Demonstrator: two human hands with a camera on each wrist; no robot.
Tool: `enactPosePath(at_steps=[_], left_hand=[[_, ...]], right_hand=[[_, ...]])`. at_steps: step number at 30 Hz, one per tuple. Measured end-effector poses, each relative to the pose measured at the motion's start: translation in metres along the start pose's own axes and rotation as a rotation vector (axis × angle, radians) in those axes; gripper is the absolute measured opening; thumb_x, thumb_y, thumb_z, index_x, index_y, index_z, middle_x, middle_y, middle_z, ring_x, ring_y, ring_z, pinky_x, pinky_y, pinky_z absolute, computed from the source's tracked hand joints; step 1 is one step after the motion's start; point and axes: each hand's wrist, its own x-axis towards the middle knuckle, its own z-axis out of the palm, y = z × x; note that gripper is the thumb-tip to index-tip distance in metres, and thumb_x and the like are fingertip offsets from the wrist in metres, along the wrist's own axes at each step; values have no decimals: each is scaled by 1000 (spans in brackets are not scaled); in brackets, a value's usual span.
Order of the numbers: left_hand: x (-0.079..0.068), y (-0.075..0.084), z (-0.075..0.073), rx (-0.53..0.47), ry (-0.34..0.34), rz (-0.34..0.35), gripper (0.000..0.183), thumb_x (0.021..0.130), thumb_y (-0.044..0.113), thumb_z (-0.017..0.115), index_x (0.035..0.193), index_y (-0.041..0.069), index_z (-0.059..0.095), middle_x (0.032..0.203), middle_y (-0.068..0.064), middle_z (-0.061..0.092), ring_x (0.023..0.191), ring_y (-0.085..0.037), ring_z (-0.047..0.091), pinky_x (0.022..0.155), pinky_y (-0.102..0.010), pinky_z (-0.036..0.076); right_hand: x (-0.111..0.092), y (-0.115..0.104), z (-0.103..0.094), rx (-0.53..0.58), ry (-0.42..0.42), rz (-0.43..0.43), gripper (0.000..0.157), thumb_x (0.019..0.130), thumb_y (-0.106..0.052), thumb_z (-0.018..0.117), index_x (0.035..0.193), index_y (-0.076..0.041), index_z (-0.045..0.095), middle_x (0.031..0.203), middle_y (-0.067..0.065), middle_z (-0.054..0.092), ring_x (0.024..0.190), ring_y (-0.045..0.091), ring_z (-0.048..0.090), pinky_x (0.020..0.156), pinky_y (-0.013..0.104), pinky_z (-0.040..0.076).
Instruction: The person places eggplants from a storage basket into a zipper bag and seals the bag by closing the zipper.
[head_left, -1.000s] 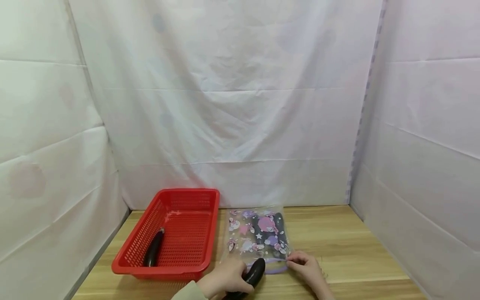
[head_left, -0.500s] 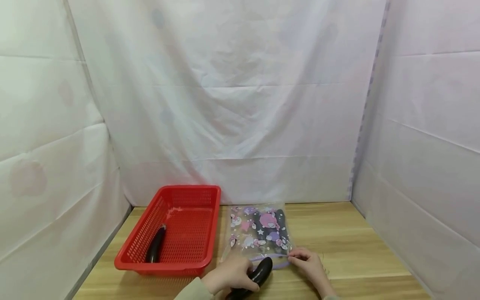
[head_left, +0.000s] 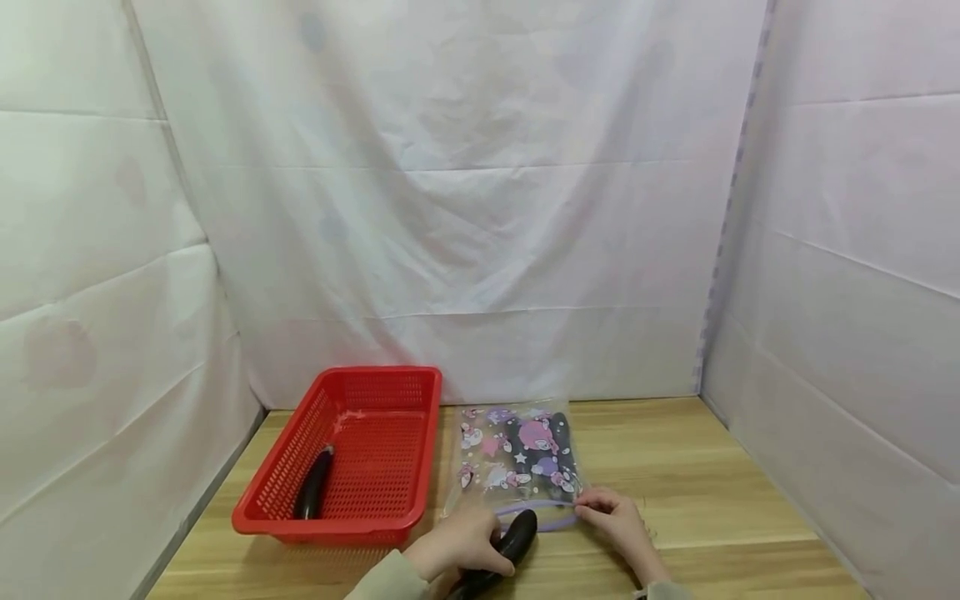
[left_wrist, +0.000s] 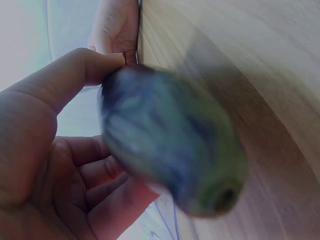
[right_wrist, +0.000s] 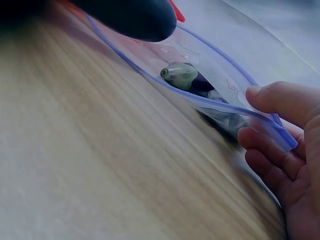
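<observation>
In the head view, my left hand [head_left: 461, 540] grips a dark, glossy eggplant [head_left: 519, 537] at the mouth of a clear zip bag [head_left: 480, 487]. The eggplant's green stem end [left_wrist: 170, 140] faces the left wrist camera, with my thumb over it and fingers beneath. My right hand [head_left: 613, 527] pinches the right corner of the bag's purple zip edge [right_wrist: 225, 106]. The bag is printed with pink and purple cartoon figures, and its mouth gapes toward me. Inside it, another eggplant [right_wrist: 182, 80] shows its green cap; more dark shapes lie behind the print.
A red slotted basket [head_left: 429, 454] stands left of the bag, with one eggplant [head_left: 313, 483] along its left side. Both rest on a wood-grain table [head_left: 660, 458]. White cloth [head_left: 480, 250] hangs behind and at both sides.
The head view has shifted slightly. The held eggplant has moved a little at the bag's mouth, while my right hand keeps its pinch on the corner.
</observation>
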Motion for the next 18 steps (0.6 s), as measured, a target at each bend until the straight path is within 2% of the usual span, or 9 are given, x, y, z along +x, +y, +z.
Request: enactPosePath(at_steps=[5, 12, 18], left_hand=[[-2, -4, -1, -6, 31, -9, 43, 63, 40, 83, 49, 18, 48, 43, 17, 30, 45, -3, 31, 46, -17, 28], [-3, -8, 1, -45, 81, -76, 49, 61, 38, 82, 46, 21, 38, 43, 17, 21, 42, -3, 24, 40, -20, 21], [-2, -11, 4, -41, 147, -94, 48, 60, 37, 82, 46, 20, 39, 44, 17, 22, 44, -3, 25, 41, -21, 22]], right_hand=[[-2, -8, 1, 9, -11, -45, 10, 75, 7, 76, 82, 3, 71, 79, 11, 69, 76, 8, 61, 69, 21, 49], [3, 9, 0, -20, -14, 26, 10, 76, -3, 79, 84, -4, 74, 87, 7, 70, 83, 8, 61, 75, 22, 49], [4, 12, 1, -20, -22, 44, 10, 77, -3, 79, 86, -2, 74, 87, 11, 68, 80, 7, 61, 72, 22, 50]])
